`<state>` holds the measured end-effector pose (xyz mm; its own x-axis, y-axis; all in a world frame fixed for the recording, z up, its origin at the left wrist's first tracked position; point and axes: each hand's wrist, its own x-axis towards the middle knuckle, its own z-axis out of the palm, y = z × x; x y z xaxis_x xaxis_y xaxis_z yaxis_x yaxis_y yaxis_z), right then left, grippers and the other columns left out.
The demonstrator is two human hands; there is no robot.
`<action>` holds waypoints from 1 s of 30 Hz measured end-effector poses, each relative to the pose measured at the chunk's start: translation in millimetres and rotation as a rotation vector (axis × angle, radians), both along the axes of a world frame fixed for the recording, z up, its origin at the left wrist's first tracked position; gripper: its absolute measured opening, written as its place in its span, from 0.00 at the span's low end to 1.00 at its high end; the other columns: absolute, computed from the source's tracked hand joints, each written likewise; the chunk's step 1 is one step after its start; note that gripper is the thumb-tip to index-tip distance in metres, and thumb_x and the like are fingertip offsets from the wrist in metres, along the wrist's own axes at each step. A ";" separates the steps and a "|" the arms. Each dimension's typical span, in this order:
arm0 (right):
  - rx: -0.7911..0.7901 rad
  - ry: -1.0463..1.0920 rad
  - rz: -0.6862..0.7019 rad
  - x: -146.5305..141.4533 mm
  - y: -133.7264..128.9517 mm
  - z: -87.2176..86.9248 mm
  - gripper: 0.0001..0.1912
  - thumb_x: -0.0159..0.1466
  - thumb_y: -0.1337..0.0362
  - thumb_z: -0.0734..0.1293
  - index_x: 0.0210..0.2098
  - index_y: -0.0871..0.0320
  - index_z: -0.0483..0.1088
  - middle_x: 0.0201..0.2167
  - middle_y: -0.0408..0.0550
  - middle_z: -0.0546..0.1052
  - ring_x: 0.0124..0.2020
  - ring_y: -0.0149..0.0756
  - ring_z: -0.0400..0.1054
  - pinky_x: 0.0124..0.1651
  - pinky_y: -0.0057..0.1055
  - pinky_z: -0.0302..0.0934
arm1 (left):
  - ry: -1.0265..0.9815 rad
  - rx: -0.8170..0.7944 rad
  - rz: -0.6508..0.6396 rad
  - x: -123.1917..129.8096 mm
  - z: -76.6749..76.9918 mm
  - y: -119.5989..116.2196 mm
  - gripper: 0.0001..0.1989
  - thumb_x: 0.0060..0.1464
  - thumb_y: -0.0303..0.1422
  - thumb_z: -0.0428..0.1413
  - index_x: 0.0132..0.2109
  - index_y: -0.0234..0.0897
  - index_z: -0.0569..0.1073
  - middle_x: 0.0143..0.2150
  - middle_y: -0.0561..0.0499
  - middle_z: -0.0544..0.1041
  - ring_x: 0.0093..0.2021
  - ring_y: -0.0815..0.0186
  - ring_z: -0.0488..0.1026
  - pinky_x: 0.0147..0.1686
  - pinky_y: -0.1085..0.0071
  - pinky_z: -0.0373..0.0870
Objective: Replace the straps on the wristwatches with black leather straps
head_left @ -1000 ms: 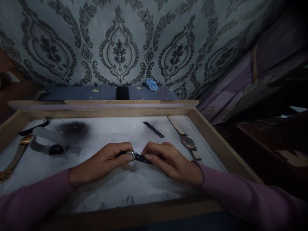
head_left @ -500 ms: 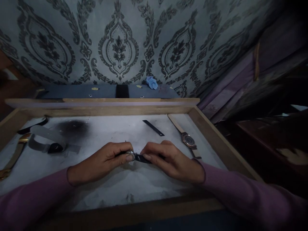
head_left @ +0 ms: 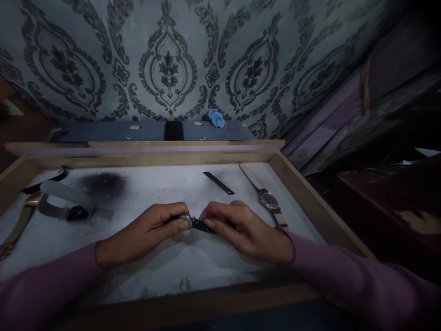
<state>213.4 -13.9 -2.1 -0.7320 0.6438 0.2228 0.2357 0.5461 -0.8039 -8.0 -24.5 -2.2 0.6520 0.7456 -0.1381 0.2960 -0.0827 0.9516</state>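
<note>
In the head view, the person's left hand (head_left: 148, 232) and right hand (head_left: 246, 230) meet over the near middle of the white worktop (head_left: 155, 276), which has a raised wooden rim (head_left: 148, 159). Between them is a small watch (head_left: 186, 221) with a silvery case. The left grip is narrow, thumb and fingers pinching the case; the right grip is narrow too, holding the black strap (head_left: 200, 225).

The key relation is the short stretch between the two grips: the strap's long axis runs roughly sideways, dipping slightly toward the person at its right end. The case sits within the left grip, and the strap leads from it toward the right one. The left hand is nearer the case, the right nearer the strap's far portion. Whether strap and case are fastened at their junction cannot be told.

Beyond the right hand lie a dark flat strip (head_left: 219, 183), set diagonally, and a brown-strapped watch (head_left: 269, 200). A grey-strapped watch (head_left: 55, 211) stands well apart to the left.
</note>
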 end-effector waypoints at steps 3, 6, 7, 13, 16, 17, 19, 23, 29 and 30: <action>-0.010 -0.002 -0.001 -0.4 -0.7 2.0 0.07 0.67 0.69 0.59 0.34 0.63 0.66 0.16 0.34 0.54 0.17 0.22 0.47 0.20 0.22 0.44 | 0.006 0.005 0.000 -0.1 0.7 -1.3 0.14 0.63 0.38 0.46 0.31 0.36 0.64 0.28 0.57 0.58 0.30 0.70 0.57 0.30 0.74 0.54; -0.015 -0.003 -0.011 -0.4 -1.6 2.9 0.08 0.67 0.68 0.58 0.34 0.63 0.66 0.17 0.35 0.56 0.17 0.22 0.49 0.21 0.21 0.45 | 0.010 0.023 -0.001 -0.5 0.6 -2.1 0.14 0.64 0.38 0.46 0.31 0.36 0.64 0.28 0.57 0.58 0.30 0.70 0.57 0.30 0.74 0.54; -0.016 -0.008 -0.015 -0.3 -1.8 2.8 0.08 0.67 0.67 0.58 0.34 0.63 0.66 0.18 0.35 0.57 0.18 0.22 0.49 0.21 0.21 0.46 | 0.011 0.031 -0.002 -0.5 0.6 -2.1 0.14 0.64 0.37 0.46 0.31 0.36 0.64 0.28 0.57 0.58 0.30 0.70 0.57 0.30 0.74 0.55; -0.009 -0.007 -0.025 0.0 -2.1 0.8 0.09 0.67 0.66 0.58 0.33 0.62 0.66 0.18 0.36 0.58 0.18 0.23 0.50 0.20 0.21 0.46 | 0.027 0.079 0.002 0.5 1.1 -1.7 0.14 0.64 0.37 0.45 0.31 0.36 0.63 0.27 0.57 0.58 0.29 0.70 0.58 0.29 0.74 0.54; -0.007 -0.014 -0.031 -0.1 -2.7 1.0 0.09 0.67 0.66 0.58 0.33 0.62 0.66 0.18 0.36 0.58 0.18 0.23 0.50 0.21 0.21 0.46 | 0.030 0.076 0.009 -0.3 0.5 -2.2 0.14 0.64 0.37 0.45 0.31 0.36 0.63 0.28 0.57 0.59 0.29 0.70 0.58 0.30 0.74 0.55; -0.008 -0.015 -0.032 -0.1 -2.8 1.3 0.09 0.67 0.66 0.58 0.33 0.62 0.66 0.18 0.36 0.58 0.18 0.23 0.50 0.21 0.21 0.46 | 0.028 0.079 0.011 -0.6 0.1 -2.3 0.14 0.64 0.37 0.45 0.31 0.36 0.63 0.28 0.57 0.59 0.29 0.70 0.58 0.30 0.74 0.55; -0.011 -0.019 -0.033 -0.1 -2.9 2.2 0.09 0.67 0.66 0.58 0.33 0.62 0.66 0.18 0.36 0.58 0.18 0.23 0.50 0.21 0.21 0.46 | 0.028 0.087 0.013 -1.3 -0.5 -2.3 0.14 0.64 0.37 0.45 0.31 0.37 0.63 0.28 0.57 0.59 0.30 0.70 0.59 0.30 0.74 0.55; -0.011 -0.022 -0.028 -0.2 -2.3 3.6 0.09 0.67 0.67 0.58 0.33 0.63 0.66 0.18 0.36 0.57 0.18 0.22 0.50 0.21 0.21 0.46 | 0.048 0.096 0.006 -1.4 -0.6 -2.1 0.13 0.64 0.37 0.45 0.32 0.37 0.63 0.28 0.57 0.59 0.30 0.70 0.59 0.30 0.74 0.55; -0.014 -0.012 -0.044 -1.1 -2.4 2.0 0.10 0.67 0.66 0.58 0.32 0.62 0.66 0.18 0.36 0.58 0.19 0.23 0.50 0.22 0.22 0.47 | 0.054 0.093 -0.001 -0.5 1.2 -2.1 0.14 0.64 0.38 0.45 0.32 0.37 0.63 0.28 0.56 0.59 0.30 0.69 0.59 0.30 0.73 0.55; -0.013 -0.007 -0.046 -1.1 -2.5 1.6 0.10 0.67 0.65 0.58 0.32 0.62 0.65 0.18 0.36 0.58 0.19 0.23 0.50 0.22 0.22 0.47 | 0.050 0.089 0.000 -0.5 1.4 -2.1 0.14 0.64 0.38 0.45 0.31 0.37 0.63 0.28 0.56 0.59 0.30 0.69 0.59 0.30 0.73 0.55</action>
<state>212.2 -16.3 -0.5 -0.7029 0.6798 0.2091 0.2660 0.5239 -0.8092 -8.5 -26.6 -0.8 0.6457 0.7565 -0.1036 0.3434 -0.1666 0.9243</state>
